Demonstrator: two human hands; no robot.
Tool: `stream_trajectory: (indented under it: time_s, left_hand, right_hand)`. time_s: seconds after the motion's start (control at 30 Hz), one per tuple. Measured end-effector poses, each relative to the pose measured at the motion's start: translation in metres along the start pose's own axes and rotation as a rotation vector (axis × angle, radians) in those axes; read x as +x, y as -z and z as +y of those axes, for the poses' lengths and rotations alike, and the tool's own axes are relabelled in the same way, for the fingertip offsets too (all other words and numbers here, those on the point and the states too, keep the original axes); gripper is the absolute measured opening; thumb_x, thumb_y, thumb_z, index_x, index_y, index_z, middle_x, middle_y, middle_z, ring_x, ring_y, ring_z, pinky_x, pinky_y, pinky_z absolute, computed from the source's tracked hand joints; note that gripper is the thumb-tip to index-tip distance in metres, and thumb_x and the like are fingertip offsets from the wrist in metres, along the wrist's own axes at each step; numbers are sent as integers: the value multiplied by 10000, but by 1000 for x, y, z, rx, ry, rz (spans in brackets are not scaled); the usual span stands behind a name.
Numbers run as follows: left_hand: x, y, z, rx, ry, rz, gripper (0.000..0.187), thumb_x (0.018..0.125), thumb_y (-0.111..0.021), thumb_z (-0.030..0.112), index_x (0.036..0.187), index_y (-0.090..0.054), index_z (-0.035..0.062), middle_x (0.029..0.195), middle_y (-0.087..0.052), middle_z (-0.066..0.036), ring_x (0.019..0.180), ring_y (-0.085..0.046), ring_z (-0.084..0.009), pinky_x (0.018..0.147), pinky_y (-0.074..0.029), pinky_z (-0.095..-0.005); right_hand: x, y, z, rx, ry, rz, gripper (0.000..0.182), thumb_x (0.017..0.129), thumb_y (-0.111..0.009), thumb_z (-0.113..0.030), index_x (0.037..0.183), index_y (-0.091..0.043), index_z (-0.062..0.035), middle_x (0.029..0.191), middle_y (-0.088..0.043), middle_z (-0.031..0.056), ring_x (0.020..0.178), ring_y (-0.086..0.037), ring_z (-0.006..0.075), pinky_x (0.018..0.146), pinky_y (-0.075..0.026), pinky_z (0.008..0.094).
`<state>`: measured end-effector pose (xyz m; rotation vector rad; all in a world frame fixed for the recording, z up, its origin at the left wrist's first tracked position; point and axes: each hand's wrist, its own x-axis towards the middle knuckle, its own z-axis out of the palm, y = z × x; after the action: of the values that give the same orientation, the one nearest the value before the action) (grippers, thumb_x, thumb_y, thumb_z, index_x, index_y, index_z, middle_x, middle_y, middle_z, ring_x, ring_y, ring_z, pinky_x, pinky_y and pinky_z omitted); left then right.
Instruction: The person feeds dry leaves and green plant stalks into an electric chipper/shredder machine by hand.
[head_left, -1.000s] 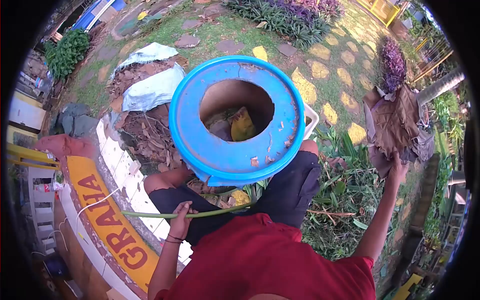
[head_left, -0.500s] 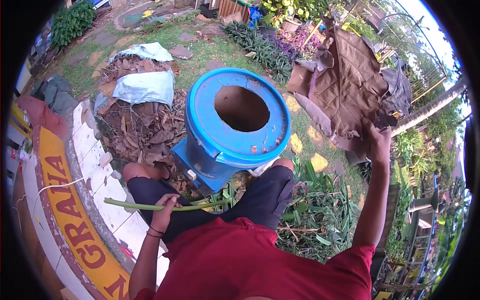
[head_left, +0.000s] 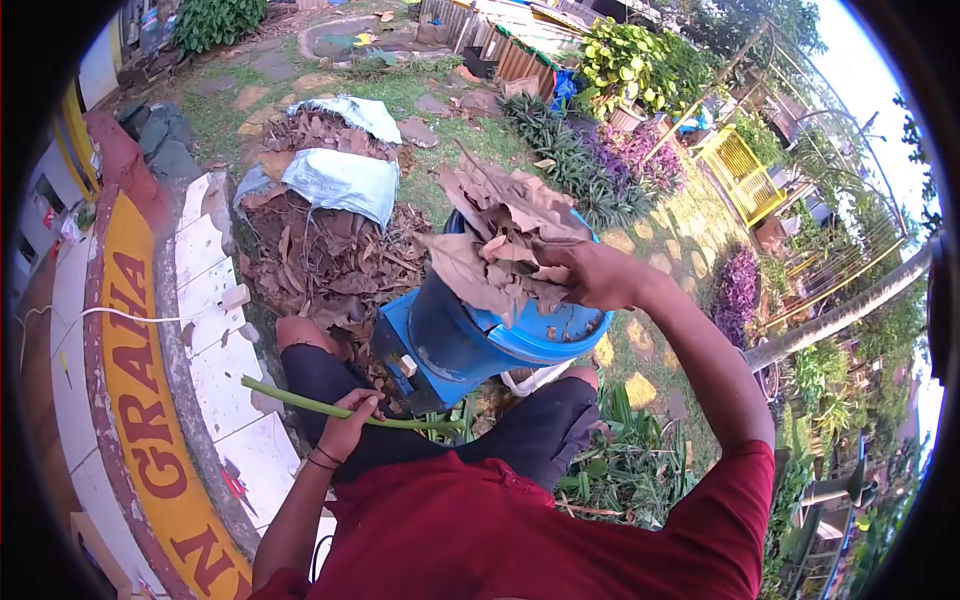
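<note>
My left hand (head_left: pixel 350 422) is closed round a long green stalk (head_left: pixel 290 398), which lies across above my lap. Over the blue drum (head_left: pixel 440 310) my right hand (head_left: pixel 590 272) grips a bunch of large dry brown leaves (head_left: pixel 500 240). The leaves cover the round hole in the drum's lid, and part of the blue rim (head_left: pixel 570 340) shows below them. My right fingertips are partly hidden among the leaves. The drum stands between my knees.
To the left, pale blue-white sacks (head_left: pixel 345 183) lie with a heap of dry leaves (head_left: pixel 330 260). A tiled ledge (head_left: pixel 210 330) with a white cable (head_left: pixel 140 315) curves along my left side. Cut green leaves (head_left: pixel 630 455) lie by my right knee; a pale pole (head_left: pixel 840 308) slants at right.
My right hand has brought the dry leaves from the raised right side down and left onto the drum's top. My left hand still holds the stalk. The view has shifted.
</note>
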<state>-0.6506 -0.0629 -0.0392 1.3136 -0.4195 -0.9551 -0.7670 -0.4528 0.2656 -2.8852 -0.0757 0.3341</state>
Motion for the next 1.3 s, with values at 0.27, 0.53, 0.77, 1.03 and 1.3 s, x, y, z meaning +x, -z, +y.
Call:
stream_trajectory:
  time_s: [0.27, 0.53, 0.77, 1.03, 1.3]
  left_hand:
    - [2, 2, -2, -14, -22, -7, 228, 1026, -560, 190, 1115, -637, -6, 824, -634, -11, 798, -615, -82, 780, -517, -259]
    - [5, -1, 5, 37, -40, -25, 227, 1027, -556, 186, 1108, -638, -10, 841, -634, -14, 800, -615, -82, 780, -517, -256]
    - [-4, -2, 6, 9, 3, -6, 239, 1031, -547, 198, 1123, -625, -8, 829, -627, -16, 829, -615, -104, 845, -509, -278]
    - [7, 1, 2, 2, -23, -19, 225, 1031, -550, 190, 1104, -640, -2, 831, -633, -6, 795, -613, -78, 786, -512, -249]
    - [7, -1, 6, 18, -23, -37, 219, 1029, -552, 187, 1107, -641, 3, 826, -631, -4, 792, -611, -78, 778, -514, -247]
  right_hand:
    - [30, -1, 14, 274, -164, -251, 560, 709, -617, -12, 1255, -518, 68, 975, -649, 261, 940, -647, 346, 827, -499, 432]
    - [89, -61, 95, -171, 13, -162, 496, 825, -683, -112, 1305, -587, -34, 1226, -650, 150, 1147, -610, 258, 1000, -466, 387]
    - [66, -32, 83, -213, 334, -85, 527, 871, -716, -147, 1350, -545, -10, 1364, -583, 141, 1251, -555, 251, 1073, -432, 380]
    - [-7, 45, 55, 420, -276, -243, 666, 872, -773, -308, 1408, -503, -20, 1406, -565, 143, 1312, -523, 274, 1117, -409, 411]
    - [29, 44, 132, 324, -418, 570, 875, 912, -640, -576, 1540, -322, -56, 1555, -369, 196, 1425, -380, 329, 1173, -302, 482]
